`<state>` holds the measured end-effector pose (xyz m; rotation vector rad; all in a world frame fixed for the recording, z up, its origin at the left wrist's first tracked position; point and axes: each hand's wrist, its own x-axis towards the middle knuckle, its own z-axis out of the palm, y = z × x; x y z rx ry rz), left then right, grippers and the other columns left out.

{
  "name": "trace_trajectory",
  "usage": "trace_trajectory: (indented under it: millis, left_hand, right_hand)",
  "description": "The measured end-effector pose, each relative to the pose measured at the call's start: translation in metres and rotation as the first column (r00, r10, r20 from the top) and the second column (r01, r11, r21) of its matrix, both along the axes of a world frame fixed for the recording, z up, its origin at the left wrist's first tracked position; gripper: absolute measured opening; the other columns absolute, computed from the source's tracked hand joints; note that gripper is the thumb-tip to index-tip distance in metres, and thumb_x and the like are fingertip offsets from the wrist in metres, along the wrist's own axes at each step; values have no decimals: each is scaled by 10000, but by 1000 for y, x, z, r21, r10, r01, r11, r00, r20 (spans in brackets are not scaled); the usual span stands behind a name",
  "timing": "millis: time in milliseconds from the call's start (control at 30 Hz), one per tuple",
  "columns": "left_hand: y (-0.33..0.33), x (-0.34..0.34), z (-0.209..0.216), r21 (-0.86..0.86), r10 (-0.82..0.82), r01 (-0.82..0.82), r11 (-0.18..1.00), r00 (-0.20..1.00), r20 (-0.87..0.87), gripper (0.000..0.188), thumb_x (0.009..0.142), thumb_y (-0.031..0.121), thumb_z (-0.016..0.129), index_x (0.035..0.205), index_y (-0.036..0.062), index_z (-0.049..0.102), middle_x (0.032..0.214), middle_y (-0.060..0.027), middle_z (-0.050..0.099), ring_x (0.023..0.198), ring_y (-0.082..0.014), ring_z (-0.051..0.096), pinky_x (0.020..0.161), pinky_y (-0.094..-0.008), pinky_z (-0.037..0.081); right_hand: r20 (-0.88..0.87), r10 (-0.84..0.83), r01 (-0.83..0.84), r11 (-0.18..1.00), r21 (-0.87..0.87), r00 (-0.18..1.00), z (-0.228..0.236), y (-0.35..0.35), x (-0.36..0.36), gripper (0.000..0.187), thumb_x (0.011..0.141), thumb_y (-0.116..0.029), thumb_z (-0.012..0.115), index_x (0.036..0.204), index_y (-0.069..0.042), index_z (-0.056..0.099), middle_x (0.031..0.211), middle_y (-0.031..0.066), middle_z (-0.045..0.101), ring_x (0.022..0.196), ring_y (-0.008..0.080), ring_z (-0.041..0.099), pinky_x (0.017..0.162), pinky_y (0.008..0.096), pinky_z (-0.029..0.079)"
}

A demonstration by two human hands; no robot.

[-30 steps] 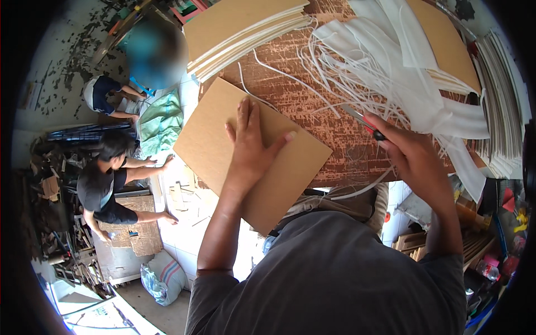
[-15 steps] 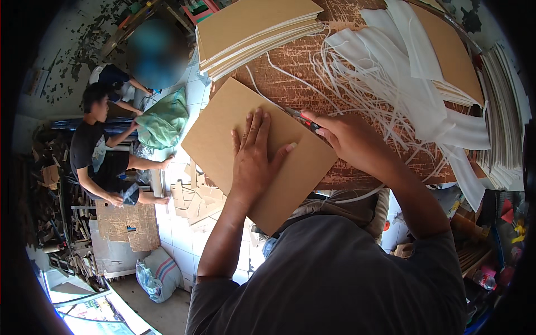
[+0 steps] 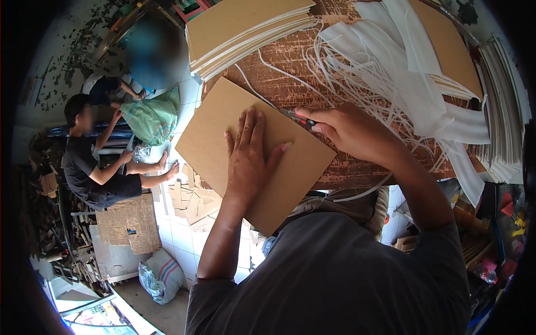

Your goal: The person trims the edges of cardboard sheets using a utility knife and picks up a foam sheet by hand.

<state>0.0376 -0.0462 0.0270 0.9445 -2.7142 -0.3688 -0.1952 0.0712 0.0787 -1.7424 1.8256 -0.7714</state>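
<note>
Since the earlier frame my right hand (image 3: pixel 357 131) is sliding its cutter (image 3: pixel 298 116) in toward the board's upper edge. The brown board (image 3: pixel 251 151) is lying flat on the counter (image 3: pixel 279 67), overhanging at 6 o'clock; I judge it light, stiff, smooth. My left hand (image 3: pixel 248 159) is pressing it, fingers spread wide; right fingers are closing round the cutter. White strips (image 3: pixel 391 72) are tangling at 2 o'clock, stacked boards (image 3: pixel 245 28) at 12.

Small craft workshop: scarred brown counter (image 3: pixel 279 67) piled with stacked brown boards (image 3: pixel 245 28), white strip offcuts (image 3: pixel 402 84); cardboard scraps (image 3: pixel 190 201) on tiled floor (image 3: pixel 184 234); cluttered racks (image 3: pixel 61 223); seated person (image 3: pixel 95 162) working nearby
</note>
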Motion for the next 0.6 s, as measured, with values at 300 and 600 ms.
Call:
trace_trajectory:
  millis: [300,600]
  left_hand:
    - [0,-1,-2,3,-7,7,1000,1000,-14,856,971,492,696,1583,-27,396,1671,-245,346,1586,-391,268,1248,-662,174]
    - [-23,44,12,135,205,-168,977,914,-350,765,924,262,824,1504,-89,469,1526,-293,528,1441,-420,504,1190,-433,409]
  right_hand:
    - [-84,76,-71,995,71,994,11,35,-14,481,1017,-89,612,1490,-174,599,784,232,661,654,361,626,694,485,490]
    - [-307,-299,250,950,-187,904,3,58,-41,451,1022,-68,595,1451,-201,633,852,233,694,715,357,672,732,430,553]
